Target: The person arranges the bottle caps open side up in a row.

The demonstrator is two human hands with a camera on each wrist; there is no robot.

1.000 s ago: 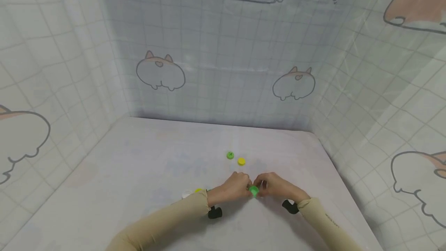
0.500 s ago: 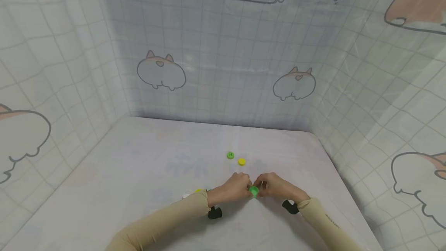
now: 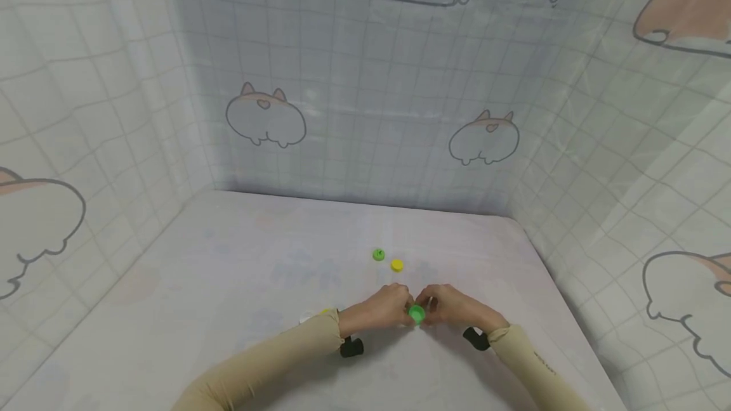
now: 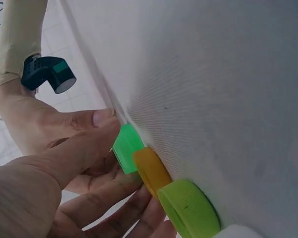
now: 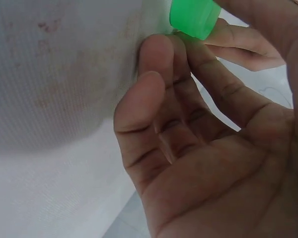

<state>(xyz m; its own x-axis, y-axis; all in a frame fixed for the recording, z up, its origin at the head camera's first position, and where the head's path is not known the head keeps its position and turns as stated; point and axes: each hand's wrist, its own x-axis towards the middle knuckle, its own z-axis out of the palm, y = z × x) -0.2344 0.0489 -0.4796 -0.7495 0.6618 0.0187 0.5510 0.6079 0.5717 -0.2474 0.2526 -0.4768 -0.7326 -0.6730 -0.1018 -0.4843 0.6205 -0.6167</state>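
A bright green bottle cap (image 3: 416, 314) is between the fingertips of both hands, low over the white table. My left hand (image 3: 384, 306) pinches it from the left; the left wrist view has the thumb against the green cap (image 4: 128, 148). From the other side my right hand (image 3: 454, 305) grips it with thumb and fingertips, its other fingers curved and holding nothing in the right wrist view. Beyond the left fingers, the left wrist view shows an orange-yellow cap (image 4: 152, 171) and a lime green cap (image 4: 189, 209) in a row with it.
Farther back on the table (image 3: 257, 240) lie a light green cap (image 3: 379, 254) and a yellow cap (image 3: 396, 265). A yellow piece (image 3: 327, 311) and a white piece (image 3: 306, 318) are partly hidden by the left sleeve. Patterned curtains (image 3: 365, 81) enclose the back and sides.
The green cap has tilted slightly, so its round face shows more fully. Both hands stay in nearly the same place; the other caps have not moved.
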